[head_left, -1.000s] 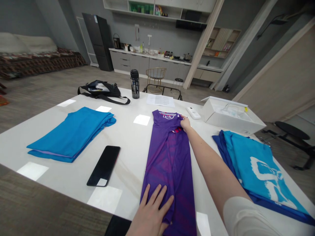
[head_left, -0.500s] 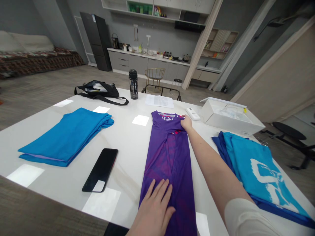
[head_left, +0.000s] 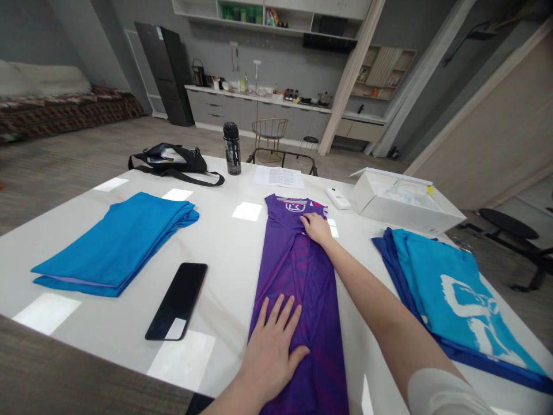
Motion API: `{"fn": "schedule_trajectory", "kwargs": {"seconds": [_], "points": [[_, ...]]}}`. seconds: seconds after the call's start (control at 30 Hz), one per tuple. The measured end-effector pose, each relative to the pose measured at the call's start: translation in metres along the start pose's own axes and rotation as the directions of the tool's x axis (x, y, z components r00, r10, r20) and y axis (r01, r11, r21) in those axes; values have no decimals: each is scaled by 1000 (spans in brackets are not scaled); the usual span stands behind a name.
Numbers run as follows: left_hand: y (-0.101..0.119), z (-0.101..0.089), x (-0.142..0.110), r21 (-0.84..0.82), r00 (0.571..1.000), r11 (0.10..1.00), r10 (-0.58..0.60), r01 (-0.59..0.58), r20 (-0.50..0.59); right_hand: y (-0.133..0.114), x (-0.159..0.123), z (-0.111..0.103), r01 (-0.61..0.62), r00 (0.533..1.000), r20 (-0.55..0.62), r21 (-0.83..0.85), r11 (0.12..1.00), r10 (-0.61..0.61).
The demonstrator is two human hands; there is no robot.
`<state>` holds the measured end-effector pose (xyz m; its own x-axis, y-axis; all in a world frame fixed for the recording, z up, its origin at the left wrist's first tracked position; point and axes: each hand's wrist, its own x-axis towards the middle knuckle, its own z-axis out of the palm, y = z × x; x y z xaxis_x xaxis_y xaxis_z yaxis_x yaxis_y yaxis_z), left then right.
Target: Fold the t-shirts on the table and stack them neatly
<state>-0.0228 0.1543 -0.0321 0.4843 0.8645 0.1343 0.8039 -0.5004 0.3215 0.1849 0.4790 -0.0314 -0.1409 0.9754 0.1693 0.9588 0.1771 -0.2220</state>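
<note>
Head view: a purple shirt [head_left: 280, 253] stretches from close to the bench's [head_left: 224, 236] near edge toward its far edge — left hand [head_left: 274, 349] flat on it, fingers spread; right hand [head_left: 317, 227] higher up, fingers laid loosely, released.

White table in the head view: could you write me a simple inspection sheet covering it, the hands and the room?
Surface: white table, glossy, with bright reflections.
Thing at hand: purple shirt, laid long and narrow, neckline at the far end.
Clutter: black smartphone, open black sling bag, water bottle, printed sheet, white handheld device, open white box, folded blue garment at left, more blue garments at right.
Hands: left hand flat on the shirt; right hand touching it below the neckline, grip unclear.
Cables: nothing seen for certain.
Surroundings: refrigerator, kitchen counter, wire chair, sofa.
</note>
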Motion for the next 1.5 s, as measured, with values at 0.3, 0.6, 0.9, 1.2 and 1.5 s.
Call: {"fn": "schedule_trajectory", "kwargs": {"seconds": [0.3,0.6,0.9,1.2,1.5], "points": [[1,-2,1,4,1000,1000,3,-3,7,-2,-3,10,-33,984,173,-24,999,36],[14,-2,-3,-3,997,997,72,-72,-5,-33,-46,-1,20,996,86,9,1000,-21],[18,-4,-7,-27,991,992,127,-126,38,-50,-133,-14,58,979,194,5,998,-58],[22,-1,-12,-25,989,991,136,-134,55,-64,-203,-29,167,953,249,51,985,-175],[34,-14,-41,37,973,975,216,-219,78,-72,-263,-49,212,948,223,83,974,-226]]}}
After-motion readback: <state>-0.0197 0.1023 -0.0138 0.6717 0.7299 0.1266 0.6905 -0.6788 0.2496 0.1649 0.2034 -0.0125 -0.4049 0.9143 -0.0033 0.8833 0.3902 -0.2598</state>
